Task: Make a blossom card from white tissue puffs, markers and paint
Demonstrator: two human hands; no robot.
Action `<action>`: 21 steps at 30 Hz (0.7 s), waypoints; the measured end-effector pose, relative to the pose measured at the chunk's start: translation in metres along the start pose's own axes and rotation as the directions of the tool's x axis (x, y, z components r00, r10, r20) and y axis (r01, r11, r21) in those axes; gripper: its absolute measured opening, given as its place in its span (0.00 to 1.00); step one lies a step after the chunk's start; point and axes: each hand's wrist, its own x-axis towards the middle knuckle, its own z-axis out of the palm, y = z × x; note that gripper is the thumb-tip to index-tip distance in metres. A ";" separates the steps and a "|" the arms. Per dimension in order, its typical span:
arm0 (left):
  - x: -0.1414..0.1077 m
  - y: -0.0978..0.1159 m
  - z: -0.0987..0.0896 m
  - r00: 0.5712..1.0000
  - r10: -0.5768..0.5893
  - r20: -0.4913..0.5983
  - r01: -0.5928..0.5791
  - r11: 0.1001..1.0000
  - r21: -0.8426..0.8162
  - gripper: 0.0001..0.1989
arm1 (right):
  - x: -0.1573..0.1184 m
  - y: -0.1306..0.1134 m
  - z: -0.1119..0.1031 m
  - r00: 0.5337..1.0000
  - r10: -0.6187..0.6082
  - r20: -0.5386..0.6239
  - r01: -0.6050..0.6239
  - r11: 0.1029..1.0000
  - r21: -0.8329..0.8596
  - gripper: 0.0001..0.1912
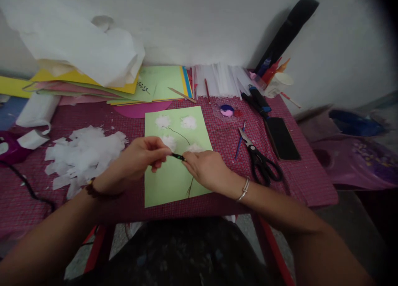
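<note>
A slim black pen-like thing [178,156], dotted with small paler marks, slanted between the left hand [152,153] and right hand [207,169], over a pale green sheet [158,190]. The sheet lay flat, bearing four fluffy white clumps [188,122], the near-right one partly covered, with a thin curved dark line [179,134] among them.

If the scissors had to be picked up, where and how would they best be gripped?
Probably by the black handle loops, with the right hand coming from the near right: the scissors lie flat with the loops toward the person and the blades pointing away, their tip by the blue brush.
</note>
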 end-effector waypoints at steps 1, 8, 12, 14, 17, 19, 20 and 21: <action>0.000 0.000 -0.011 0.997 0.003 -0.075 -0.005 1.000 -0.028 0.13 | -0.001 0.004 -0.001 0.998 0.046 -0.037 -0.047 0.999 -0.013 0.17; -0.012 -0.011 -0.032 0.998 -0.001 -0.071 -0.018 0.964 -0.265 0.13 | -0.001 0.010 -0.004 0.993 0.109 -0.049 -0.099 0.981 0.165 0.17; -0.020 -0.020 0.002 0.982 0.009 0.191 0.047 0.957 -0.286 0.12 | -0.002 0.018 -0.008 0.984 0.168 -0.064 -0.106 0.829 0.549 0.24; -0.022 -0.026 0.017 0.914 0.012 0.406 0.111 0.955 -0.277 0.12 | -0.001 0.028 -0.012 0.985 0.169 -0.045 -0.071 0.626 0.777 0.21; -0.020 -0.034 0.032 0.704 -0.009 0.710 0.254 0.937 -0.240 0.11 | 0.000 0.042 -0.017 0.987 0.127 0.093 -0.116 0.189 0.975 0.12; -0.015 -0.038 0.036 0.581 -0.016 0.814 0.319 0.924 -0.210 0.09 | 0.002 0.049 -0.017 0.979 0.125 0.164 -0.166 0.003 0.986 0.13; -0.012 -0.039 0.035 0.541 -0.013 0.841 0.336 0.920 -0.203 0.09 | 0.002 0.051 -0.016 0.972 0.158 0.175 -0.170 -0.040 0.985 0.15; -0.008 -0.041 0.033 0.514 -0.004 0.858 0.345 0.916 -0.203 0.09 | 0.004 0.052 -0.013 0.963 0.208 0.171 -0.163 -0.059 0.985 0.17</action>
